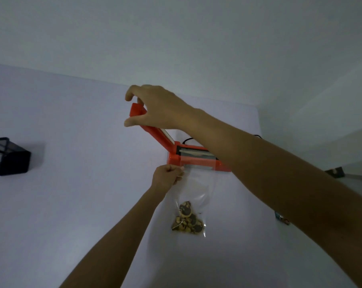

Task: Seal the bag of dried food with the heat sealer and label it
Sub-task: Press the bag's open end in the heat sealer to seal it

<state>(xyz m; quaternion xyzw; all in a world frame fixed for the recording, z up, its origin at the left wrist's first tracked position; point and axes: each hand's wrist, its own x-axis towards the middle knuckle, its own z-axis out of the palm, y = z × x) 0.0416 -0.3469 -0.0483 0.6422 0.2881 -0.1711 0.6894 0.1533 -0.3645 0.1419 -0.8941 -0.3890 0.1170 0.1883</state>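
An orange heat sealer [193,161] sits near the table's far edge with its lid arm [153,129] raised up to the left. My right hand [155,107] grips the free end of that arm. A clear plastic bag [193,196] lies flat on the table with dark and yellow dried food [186,221] at its near end. The bag's open top rests across the sealer's base strip. My left hand [167,177] pinches the bag's upper left edge beside the sealer.
A black mesh container [9,155] stands at the left of the pale table [72,204]. A black cord [187,140] runs behind the sealer. A small coloured item [281,219] lies at the right, partly hidden by my right forearm. A white wall rises behind.
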